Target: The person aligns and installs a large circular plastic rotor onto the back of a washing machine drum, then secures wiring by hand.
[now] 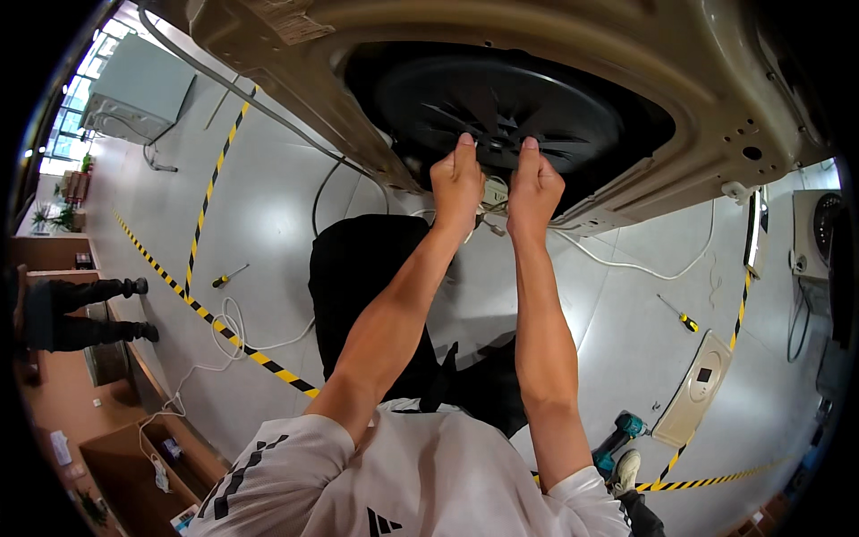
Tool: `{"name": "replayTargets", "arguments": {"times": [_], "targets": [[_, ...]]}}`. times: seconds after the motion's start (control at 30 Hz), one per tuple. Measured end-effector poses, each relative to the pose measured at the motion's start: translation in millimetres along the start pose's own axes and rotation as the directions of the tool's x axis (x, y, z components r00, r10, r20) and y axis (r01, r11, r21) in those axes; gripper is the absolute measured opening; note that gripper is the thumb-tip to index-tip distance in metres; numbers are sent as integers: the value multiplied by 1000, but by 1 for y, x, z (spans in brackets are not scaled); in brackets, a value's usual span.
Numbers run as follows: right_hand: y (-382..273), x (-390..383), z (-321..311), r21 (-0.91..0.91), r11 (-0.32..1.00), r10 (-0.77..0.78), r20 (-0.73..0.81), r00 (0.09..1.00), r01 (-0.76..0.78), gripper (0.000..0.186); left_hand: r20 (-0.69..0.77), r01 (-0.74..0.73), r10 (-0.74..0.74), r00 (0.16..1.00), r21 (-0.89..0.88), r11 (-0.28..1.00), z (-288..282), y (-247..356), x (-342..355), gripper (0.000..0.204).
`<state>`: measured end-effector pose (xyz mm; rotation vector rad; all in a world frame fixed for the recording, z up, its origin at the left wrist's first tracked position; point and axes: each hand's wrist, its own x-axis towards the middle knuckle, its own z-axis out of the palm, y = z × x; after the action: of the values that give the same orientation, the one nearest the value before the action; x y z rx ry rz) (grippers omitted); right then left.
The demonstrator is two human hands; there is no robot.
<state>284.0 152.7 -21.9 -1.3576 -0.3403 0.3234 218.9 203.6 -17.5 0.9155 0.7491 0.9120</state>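
In front of me is a tan metal appliance housing (429, 27), like a washing machine body. Its large opening shows a round black ribbed disc (501, 98). My left hand (458, 186) is closed with the thumb up at the opening's lower edge, just below the disc's centre. Beside it my right hand (534, 190) is closed the same way. Whatever the fingers grip is hidden from view. Between the hands, a pale part (495, 192) and some wires with a small connector (494, 229) show.
A yellow-black screwdriver (687, 322) lies on the floor at right, another screwdriver (221, 281) at left. Near a person's shoe (628, 470) are a teal power drill (619, 440) and a tan control panel (696, 389). White cable (234, 331) crosses striped floor tape (277, 368). Cardboard boxes (116, 456) stand at left.
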Motion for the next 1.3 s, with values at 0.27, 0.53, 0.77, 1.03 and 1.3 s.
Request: {"name": "replayTargets", "arguments": {"times": [0.27,0.53,0.77,1.03,1.3], "targets": [[1,-7,4,-27,998,-59,-37,998,58,46,58,-16,17,998,-8,1000,-7,-9,3,46],[5,-6,1,-21,999,-25,4,1000,25,48,-2,62,-62,998,70,996,-3,-6,2,45],[8,-13,-19,14,983,183,100,978,-186,46,-49,167,-160,986,234,958,-3,11,-1,44],[75,6,-34,716,555,539,78,839,-423,56,467,-522,233,853,770,366,-32,64,-12,47],[114,44,-16,910,278,474,150,868,-309,45,734,-739,591,334,593,-319,-3,122,2,51]]}}
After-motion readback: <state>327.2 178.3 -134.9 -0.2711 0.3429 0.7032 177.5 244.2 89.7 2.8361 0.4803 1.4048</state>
